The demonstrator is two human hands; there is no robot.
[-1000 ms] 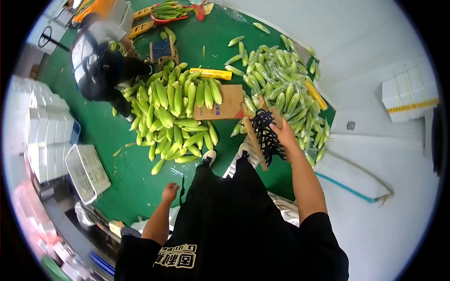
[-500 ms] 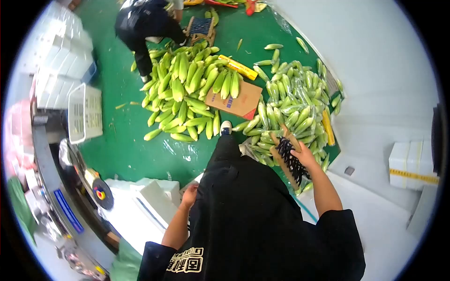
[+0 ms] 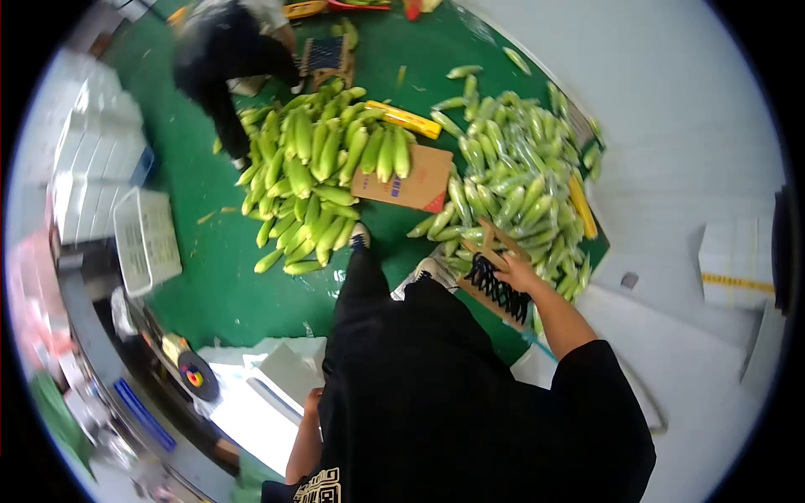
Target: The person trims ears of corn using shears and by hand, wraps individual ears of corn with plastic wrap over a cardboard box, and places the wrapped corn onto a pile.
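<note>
My right hand (image 3: 516,275) is closed on the wooden frame of a small folding stool (image 3: 500,289) with a black woven cord seat. The stool hangs tilted at the near edge of a heap of plastic-wrapped corn cobs (image 3: 511,201). Low beside my dark clothing is my left hand (image 3: 314,402), close to a white foam box (image 3: 289,373); its fingers are mostly hidden. Left of the wrapped cobs lies a pile of unwrapped corn (image 3: 310,168) in green husks. A flat brown cardboard box (image 3: 407,178) lies between the two heaps, with some cobs on it.
Another person (image 3: 226,59) bends over at the upper left, near a second folding stool (image 3: 325,54). Yellow boxes (image 3: 402,119) lie by the corn. A white plastic basket (image 3: 147,239) and stacked foam boxes (image 3: 101,159) stand left. A white wall (image 3: 671,151) bounds the right.
The folding stool in my right hand has shifted slightly left and turned. My left hand has dropped lower beside my body. My feet have moved, and both shoes now show.
</note>
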